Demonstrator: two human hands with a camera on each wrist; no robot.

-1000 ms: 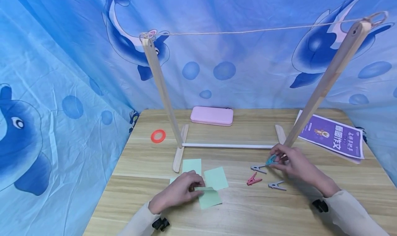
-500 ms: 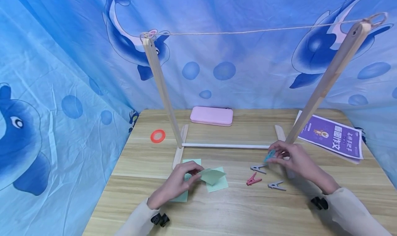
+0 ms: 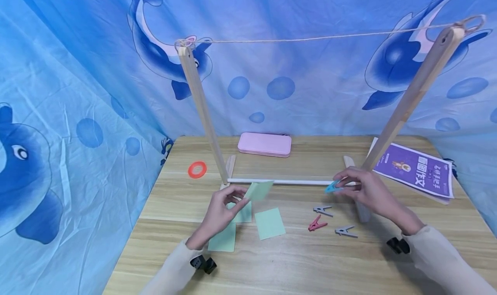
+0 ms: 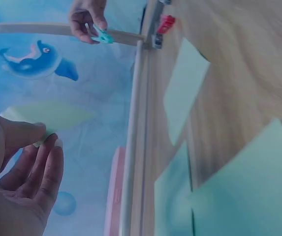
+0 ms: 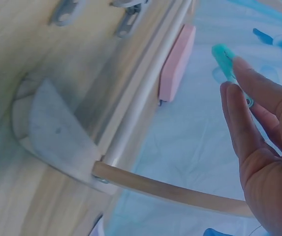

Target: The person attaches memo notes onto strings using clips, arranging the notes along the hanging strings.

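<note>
Between thumb and fingers my left hand (image 3: 222,213) pinches a pale green paper square (image 3: 259,190), lifted above the table and tilted. The left wrist view shows the held sheet (image 4: 57,115) pinched at one edge. My right hand (image 3: 363,191) holds a teal clothespin (image 3: 332,186) by the fingertips, near the frame's right post; in the right wrist view the clothespin (image 5: 223,58) sticks out past the thumb. Several more green squares lie below my left hand, one of them a separate sheet (image 3: 270,224) to its right. A red clothespin (image 3: 317,223) and two grey ones, including the front clothespin (image 3: 346,231), lie on the table.
A wooden frame has a left post (image 3: 202,109), a right post (image 3: 415,96), a white crossbar (image 3: 287,182) and a string (image 3: 310,39) tied across the top. Behind it sits a pink case (image 3: 265,144). A red ring (image 3: 197,169) lies left, a purple booklet (image 3: 415,169) right.
My left hand has picked a green square off the table and raised it toward the crossbar. My right hand has lifted the teal clothespin up and slightly left.
</note>
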